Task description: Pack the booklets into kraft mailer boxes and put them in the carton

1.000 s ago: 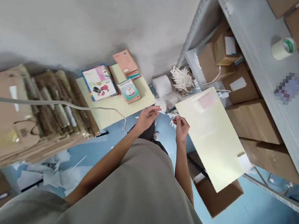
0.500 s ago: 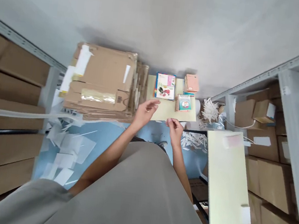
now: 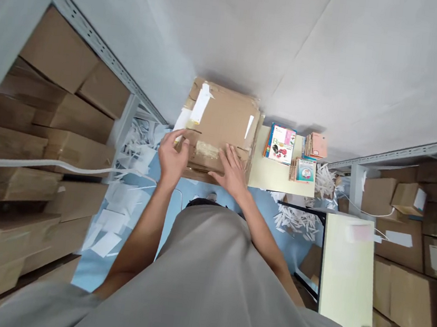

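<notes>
A stack of flattened cardboard boxes (image 3: 228, 114) lies on the table against the wall, with strips of tape and white labels on the top one. My right hand (image 3: 234, 172) rests palm down on its front edge, fingers spread, beside the clear tape. At the front left corner is my left hand (image 3: 173, 159), fingers curved and thumb apart; it appears to touch the cardboard without gripping it. To the right of the cardboard are a pile of picture books (image 3: 281, 143), a pile of small booklets (image 3: 304, 171) and a pile of pink booklets (image 3: 318, 145).
Shelves of brown cartons stand on the left (image 3: 76, 151) and right (image 3: 408, 271). A pale side table (image 3: 347, 285) stands at my right. Paper scraps (image 3: 295, 218) litter the blue floor on both sides. A white cable (image 3: 62, 167) crosses on the left.
My view has swung left, so the cardboard stack now sits nearer the middle. Both hands have moved from the area before the books onto the stack's front edge.
</notes>
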Demonstrator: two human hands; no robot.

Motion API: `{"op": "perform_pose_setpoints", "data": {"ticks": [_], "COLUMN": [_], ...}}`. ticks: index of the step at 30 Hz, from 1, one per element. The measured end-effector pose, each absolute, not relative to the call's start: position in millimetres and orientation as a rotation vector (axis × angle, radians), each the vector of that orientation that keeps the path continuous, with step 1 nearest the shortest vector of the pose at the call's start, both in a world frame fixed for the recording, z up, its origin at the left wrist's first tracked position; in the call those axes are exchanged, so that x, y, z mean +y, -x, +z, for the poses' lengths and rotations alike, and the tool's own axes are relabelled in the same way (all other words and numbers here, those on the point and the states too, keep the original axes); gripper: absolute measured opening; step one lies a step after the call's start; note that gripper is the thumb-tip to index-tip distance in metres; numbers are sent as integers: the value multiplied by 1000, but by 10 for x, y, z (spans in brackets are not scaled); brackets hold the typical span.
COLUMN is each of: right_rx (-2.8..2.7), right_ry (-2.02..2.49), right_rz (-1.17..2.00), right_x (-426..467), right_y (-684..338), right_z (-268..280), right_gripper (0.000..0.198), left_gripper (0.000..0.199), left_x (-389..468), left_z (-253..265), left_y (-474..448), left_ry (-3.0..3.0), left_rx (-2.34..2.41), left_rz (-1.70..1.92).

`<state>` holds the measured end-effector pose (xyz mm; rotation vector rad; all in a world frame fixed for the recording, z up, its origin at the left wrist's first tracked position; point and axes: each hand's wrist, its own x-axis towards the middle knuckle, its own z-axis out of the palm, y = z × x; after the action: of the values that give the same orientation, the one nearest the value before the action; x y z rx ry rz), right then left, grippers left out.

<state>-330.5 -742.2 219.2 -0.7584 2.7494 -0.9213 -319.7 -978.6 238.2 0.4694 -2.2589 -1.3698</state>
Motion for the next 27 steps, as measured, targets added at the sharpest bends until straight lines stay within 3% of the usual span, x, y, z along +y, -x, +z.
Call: {"op": "perform_pose_setpoints", "data": {"ticks": [4, 9, 16, 21, 24, 27], "right_rx": [2778, 2800, 2851, 2996, 3083, 3143], "right_ry": [759, 815, 763, 672, 476, 6], "right_rz": [-730, -664, -676, -1010, -1363, -1685], "right_x": [-7527, -7525, -7432, -7296, -7154, -6917], "right_y": [3332, 3327, 3362, 3347, 3273, 3125], "right_z": [2138, 2119, 2234, 2574, 2860, 3119], "right_gripper": [67, 63, 63, 63, 57, 54], "left_gripper": [38, 49, 90, 102, 90, 82], "left_x": [-9958, -10017, -9913, -9863, -9754, -9521], "left_z": [2333, 2274, 2123, 2016, 2065, 2194], "left_y": [3126, 3078, 3211, 3293, 3330, 3407], "left_ry": [-526, -575, -680, -709, -711, -608], "left_rx": [-2197, -2063, -1810, -1827, -1833, -1856], "left_rz": [-1455, -1628, -2093, -2250, -2215, -2191]}}
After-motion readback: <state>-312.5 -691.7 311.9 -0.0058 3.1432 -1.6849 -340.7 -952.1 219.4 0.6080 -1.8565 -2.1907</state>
